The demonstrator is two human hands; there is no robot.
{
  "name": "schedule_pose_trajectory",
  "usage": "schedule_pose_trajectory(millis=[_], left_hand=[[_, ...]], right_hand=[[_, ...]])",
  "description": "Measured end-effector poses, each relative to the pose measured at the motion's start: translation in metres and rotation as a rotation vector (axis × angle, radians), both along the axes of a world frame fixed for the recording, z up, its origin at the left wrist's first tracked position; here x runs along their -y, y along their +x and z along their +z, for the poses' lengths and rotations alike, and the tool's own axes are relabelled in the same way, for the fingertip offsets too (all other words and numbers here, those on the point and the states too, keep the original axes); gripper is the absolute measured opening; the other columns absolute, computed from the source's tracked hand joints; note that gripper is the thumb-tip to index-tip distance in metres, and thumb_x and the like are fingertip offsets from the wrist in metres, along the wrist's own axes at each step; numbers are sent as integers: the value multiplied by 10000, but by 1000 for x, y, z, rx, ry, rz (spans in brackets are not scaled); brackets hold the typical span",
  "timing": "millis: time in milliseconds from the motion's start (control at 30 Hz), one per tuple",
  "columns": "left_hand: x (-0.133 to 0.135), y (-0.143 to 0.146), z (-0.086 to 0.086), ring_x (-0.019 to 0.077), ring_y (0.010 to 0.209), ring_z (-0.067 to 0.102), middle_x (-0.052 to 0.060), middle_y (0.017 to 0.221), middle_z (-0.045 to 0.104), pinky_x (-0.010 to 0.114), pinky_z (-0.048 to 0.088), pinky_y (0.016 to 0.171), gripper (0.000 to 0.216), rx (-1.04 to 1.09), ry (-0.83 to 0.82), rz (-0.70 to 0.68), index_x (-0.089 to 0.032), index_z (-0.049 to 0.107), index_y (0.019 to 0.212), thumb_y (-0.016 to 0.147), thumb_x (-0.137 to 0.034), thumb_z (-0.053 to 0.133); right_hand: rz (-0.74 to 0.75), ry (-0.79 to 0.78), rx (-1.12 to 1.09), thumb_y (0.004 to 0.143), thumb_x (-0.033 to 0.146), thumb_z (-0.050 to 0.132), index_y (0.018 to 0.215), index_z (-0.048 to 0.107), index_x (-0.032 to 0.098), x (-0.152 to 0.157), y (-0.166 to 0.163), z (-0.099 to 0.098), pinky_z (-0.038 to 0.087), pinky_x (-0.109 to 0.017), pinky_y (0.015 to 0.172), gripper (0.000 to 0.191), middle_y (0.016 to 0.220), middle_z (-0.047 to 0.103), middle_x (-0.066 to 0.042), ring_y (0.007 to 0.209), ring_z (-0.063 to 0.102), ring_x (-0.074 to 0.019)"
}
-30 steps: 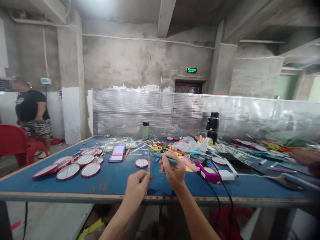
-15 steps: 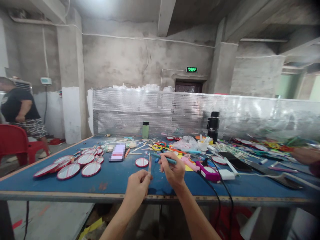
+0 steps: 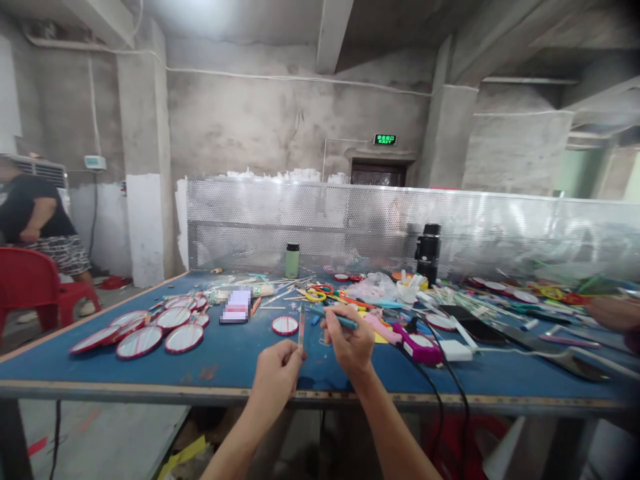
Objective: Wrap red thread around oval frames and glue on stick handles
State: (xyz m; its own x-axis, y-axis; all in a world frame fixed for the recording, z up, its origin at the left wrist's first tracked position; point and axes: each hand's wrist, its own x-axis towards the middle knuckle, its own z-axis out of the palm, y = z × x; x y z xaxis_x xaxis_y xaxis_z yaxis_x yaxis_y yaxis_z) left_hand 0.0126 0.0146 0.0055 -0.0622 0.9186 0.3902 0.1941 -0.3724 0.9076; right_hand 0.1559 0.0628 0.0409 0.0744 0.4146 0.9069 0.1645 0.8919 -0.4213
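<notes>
My left hand (image 3: 276, 375) is closed in a pinch on a thin stick (image 3: 301, 327), held upright above the blue table's (image 3: 225, 360) front edge. My right hand (image 3: 349, 341) is closed around a teal pen-like tool (image 3: 334, 317), its tip pointing left toward the top of the stick. Both hands hover just above the table top. A small round red-rimmed disc (image 3: 285, 325) lies on the table just beyond the stick.
Several red-rimmed discs (image 3: 140, 331) lie at the left. A magenta glue gun (image 3: 416, 344) with black cables, scissors (image 3: 316, 293), a green bottle (image 3: 292, 260) and a black flask (image 3: 429, 252) stand further back. Another person's hand (image 3: 611, 313) is at right; a person (image 3: 35, 220) stands far left by a red chair (image 3: 30, 287).
My hands have held nearly still with the stick and tool. The person at the far left has stepped further left toward the frame edge.
</notes>
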Motion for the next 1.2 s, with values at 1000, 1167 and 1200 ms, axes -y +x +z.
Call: schedule_pose_trajectory(millis=[1000,1167,1200], left_hand=[[1,0,1,111,318,381,-68,353,427,229,254,407,288,-27,4,14,-186,597,675,826,-399,475],[-2,-1,-3,109,315,371,-73,344,416,231,241,415,284,-31,37,18,-189,592,675,848,-374,463],[-3,-1,-4,109,314,370,-72,343,418,232,238,416,286,-37,40,20,-189,595,676,851,-371,462]], right_hand=[[-25,-2,18,923,288,580,897,676,199,-4,2,-3,471,-227,412,133,683,624,-3,429,552,-95],[-22,5,6,912,268,592,904,682,201,-5,2,-4,469,-227,414,113,685,634,-5,432,559,-96],[-20,3,-4,911,263,593,905,681,202,-5,2,-5,468,-227,413,108,685,635,-3,431,559,-96]])
